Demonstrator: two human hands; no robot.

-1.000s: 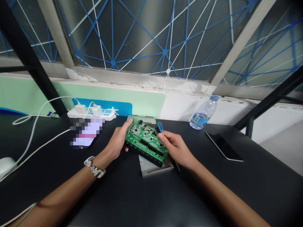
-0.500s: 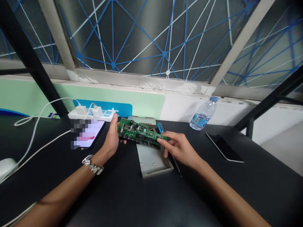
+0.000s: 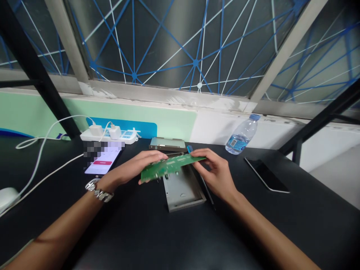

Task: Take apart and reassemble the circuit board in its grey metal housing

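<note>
A green circuit board (image 3: pixel 165 167) is held up between my two hands, tilted so its flatter side with small solder marks faces me. My left hand (image 3: pixel 140 163) grips the board's left end, fingers over the far edge. At the right end my right hand (image 3: pixel 215 168) pinches it between thumb and fingers. Below the board lies an open grey metal case (image 3: pixel 184 191), partly covered by it. A screwdriver with a blue handle (image 3: pixel 190 149) and thin shaft rests along the case's right side, partly behind my right hand. Behind stands a grey metal cover (image 3: pixel 168 144).
A lit phone (image 3: pixel 105 159) lies at left, near a white power strip (image 3: pixel 128 137) with plugs and a white cable (image 3: pixel 42 180). A water bottle (image 3: pixel 241 135) stands back right, with a dark phone (image 3: pixel 266 174) in front of it. A white rounded object (image 3: pixel 9 198) sits far left.
The circuit board has been turned over: its component side faced me before, and now its flatter side shows. My left hand has shifted its grip, its fingers now over the board's edge.
</note>
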